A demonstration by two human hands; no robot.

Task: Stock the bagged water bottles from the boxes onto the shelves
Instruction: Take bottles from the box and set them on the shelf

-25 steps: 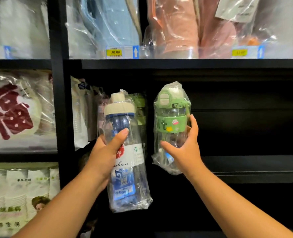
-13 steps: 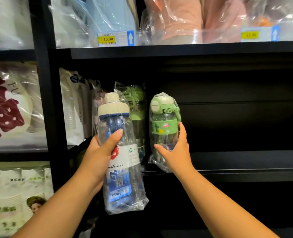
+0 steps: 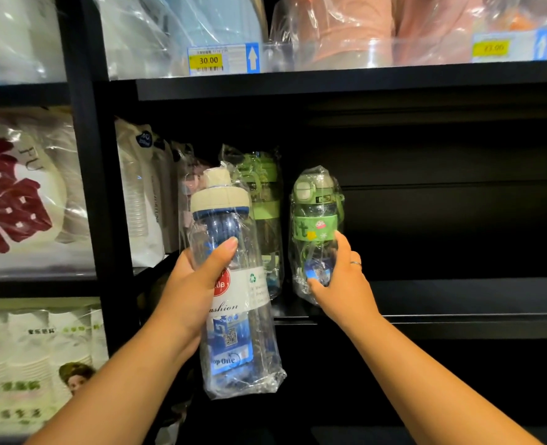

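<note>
The small green-lidded clear bottle in a plastic bag (image 3: 317, 232) stands upright on the black metal shelf (image 3: 458, 319), gripped low by the right hand (image 3: 343, 284). The left hand (image 3: 195, 284) clasps a tall blue-and-cream bagged bottle (image 3: 230, 303) in front of the shelf.

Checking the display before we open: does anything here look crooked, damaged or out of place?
Nothing stands out. The right hand holds the small green bottle upright at the shelf beside another bagged green bottle; the left hand holds the blue bottle in front, not yet shelved.
</note>
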